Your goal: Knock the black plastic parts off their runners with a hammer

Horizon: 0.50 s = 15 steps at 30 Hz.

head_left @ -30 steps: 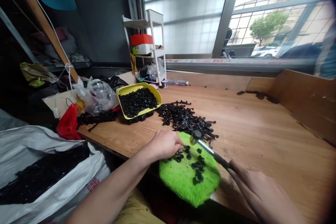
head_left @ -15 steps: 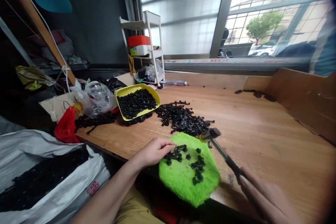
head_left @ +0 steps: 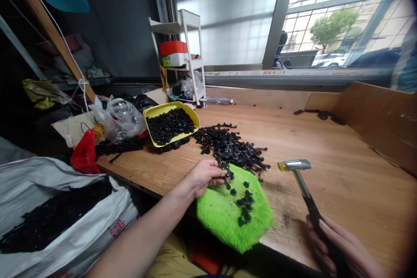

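Resting on the table's [head_left: 293,134] left side, a yellow tray [head_left: 193,114] holds small black parts [head_left: 170,126]. Nearer and right, the left hand [head_left: 206,176] pinches a black plastic piece [head_left: 227,168], fingers nearly closed, over the fuzzy green cloth [head_left: 228,221]; a black pile [head_left: 231,145] lies beyond. Loose black pieces [head_left: 246,203] sit on the cloth. Near right, the right hand [head_left: 342,243] wraps a hammer's [head_left: 313,210] black handle, head pointing away.
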{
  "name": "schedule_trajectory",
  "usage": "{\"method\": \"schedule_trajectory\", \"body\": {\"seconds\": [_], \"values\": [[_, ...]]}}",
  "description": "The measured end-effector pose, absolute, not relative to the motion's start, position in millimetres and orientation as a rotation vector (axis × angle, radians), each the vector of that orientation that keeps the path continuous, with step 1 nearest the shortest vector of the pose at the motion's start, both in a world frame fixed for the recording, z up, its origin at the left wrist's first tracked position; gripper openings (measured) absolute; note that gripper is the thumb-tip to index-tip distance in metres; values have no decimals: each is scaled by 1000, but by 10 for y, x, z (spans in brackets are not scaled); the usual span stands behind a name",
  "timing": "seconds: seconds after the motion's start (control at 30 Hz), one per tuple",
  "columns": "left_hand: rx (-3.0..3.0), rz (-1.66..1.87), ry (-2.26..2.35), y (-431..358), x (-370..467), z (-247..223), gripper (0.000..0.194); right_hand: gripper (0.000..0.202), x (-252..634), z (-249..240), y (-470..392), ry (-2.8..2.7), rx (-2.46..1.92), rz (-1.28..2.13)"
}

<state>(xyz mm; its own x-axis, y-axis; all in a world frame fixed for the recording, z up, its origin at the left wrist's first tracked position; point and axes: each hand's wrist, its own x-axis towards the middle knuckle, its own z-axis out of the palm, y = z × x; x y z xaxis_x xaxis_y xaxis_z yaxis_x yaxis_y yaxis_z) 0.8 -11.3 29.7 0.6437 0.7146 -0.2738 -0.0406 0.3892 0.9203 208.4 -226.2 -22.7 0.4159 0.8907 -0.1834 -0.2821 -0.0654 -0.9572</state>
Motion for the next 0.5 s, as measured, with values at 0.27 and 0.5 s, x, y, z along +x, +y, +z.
{"method": "schedule_trajectory", "body": {"seconds": [0.27,0.5], "values": [[1073,557,782,-150,136,276,12,37,2112,-224,-2266,-524,-1225,1153],[1071,553,774,-159,133,254,19,41,2141,-239,-2271,-562,-1204,1220]]}}
